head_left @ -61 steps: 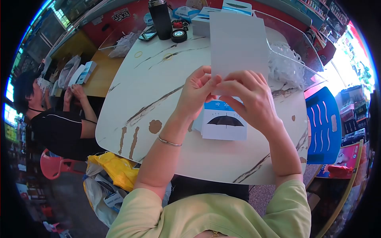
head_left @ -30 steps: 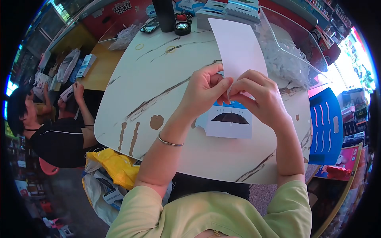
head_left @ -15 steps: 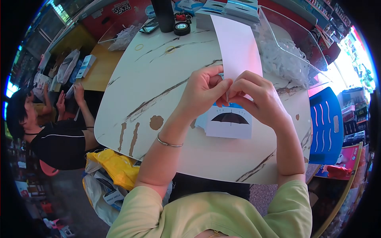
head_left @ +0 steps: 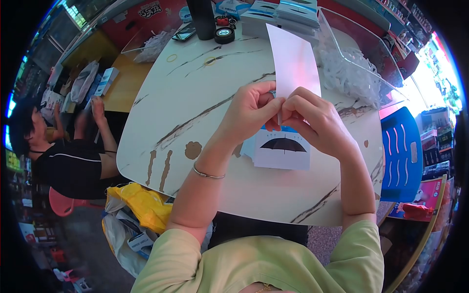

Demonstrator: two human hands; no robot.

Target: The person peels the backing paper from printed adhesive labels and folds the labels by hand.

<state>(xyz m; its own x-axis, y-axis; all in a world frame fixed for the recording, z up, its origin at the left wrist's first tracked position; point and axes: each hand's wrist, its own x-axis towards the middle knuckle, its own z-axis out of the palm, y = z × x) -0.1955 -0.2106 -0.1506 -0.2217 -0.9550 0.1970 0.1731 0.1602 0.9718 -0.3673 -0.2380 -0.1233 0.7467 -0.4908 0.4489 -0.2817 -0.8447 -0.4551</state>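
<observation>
A white sheet stands upright and slightly curved above my hands, its back blank. My left hand pinches its lower left edge between thumb and fingers. Close beside it, my right hand is closed on the lower part of the same sheet. Below my hands lies a stack of printed cards, white with a black umbrella picture and a blue band partly covered by my fingers. A pale piece of paper touches the stack's left side.
Card stacks stand at the table's back beside a clear bin of plastic bags. A black bottle, a round black item and a phone are back left. A co-worker sits left; a blue chair is right.
The view has shifted slightly. The sheet has turned and curved, and now looks narrower, while both hands keep their hold. The co-worker's hands have moved.
</observation>
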